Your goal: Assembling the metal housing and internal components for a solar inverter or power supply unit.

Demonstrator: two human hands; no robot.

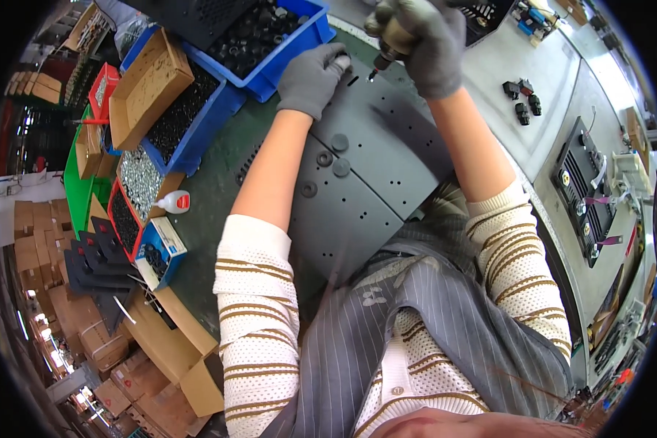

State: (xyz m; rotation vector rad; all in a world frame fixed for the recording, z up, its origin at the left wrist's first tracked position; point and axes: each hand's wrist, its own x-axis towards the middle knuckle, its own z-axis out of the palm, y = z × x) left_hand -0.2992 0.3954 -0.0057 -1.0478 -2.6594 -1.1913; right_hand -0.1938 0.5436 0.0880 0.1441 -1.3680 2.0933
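My right hand (434, 51), in a grey glove, is closed around a screwdriver (396, 36), probably powered. The driver's bit points down at the far part of a dark grey metal panel (409, 131) with small holes. At that panel's far left corner rests my left hand (310, 79), also gloved, with its fingers curled in; what they pinch is hidden. A second dark grey panel (350, 226) lies nearer to me, against the first. On the panels sit two black round discs (341, 168) and two black rings (309, 190).
Blue bins (259, 80) of small black parts stand at the far left, beside an open cardboard box (150, 87). A tray of silver screws (140, 175) and a white bottle (175, 201) are nearer. Black fittings (522, 109) and a slotted black panel (585, 190) lie to the right.
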